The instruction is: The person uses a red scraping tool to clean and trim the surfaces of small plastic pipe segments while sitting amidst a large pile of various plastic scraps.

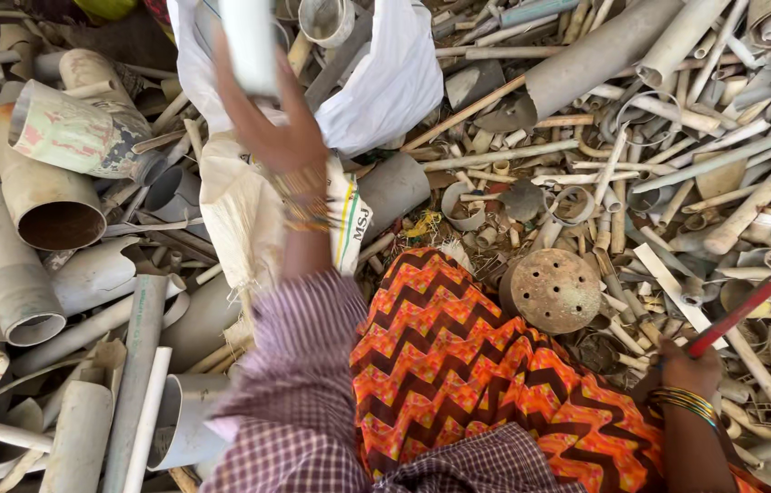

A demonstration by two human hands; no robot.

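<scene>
Overhead, blurred white pipe (250,41), top cut off.

Ground (586,351): almost wholly covered by a heap of scrap plastic pipes (677,173), grey and off-white, whole and split. Also lying on it: wide pipe sections (48,205), a round perforated disc (554,290), a white woven sack (239,210).

Clothing and bangles worn by the person, seen from above.

A shirt of small purple-and-white checks is worn, its sleeve (299,365) reaching down the left forearm. Over the lap an orange cloth (458,365) with dark brown and yellow zigzag bands is draped. Gold and orange bangles are stacked near the left hand (267,128); thin gold and green bangles are seen below the right hand (688,367).
</scene>
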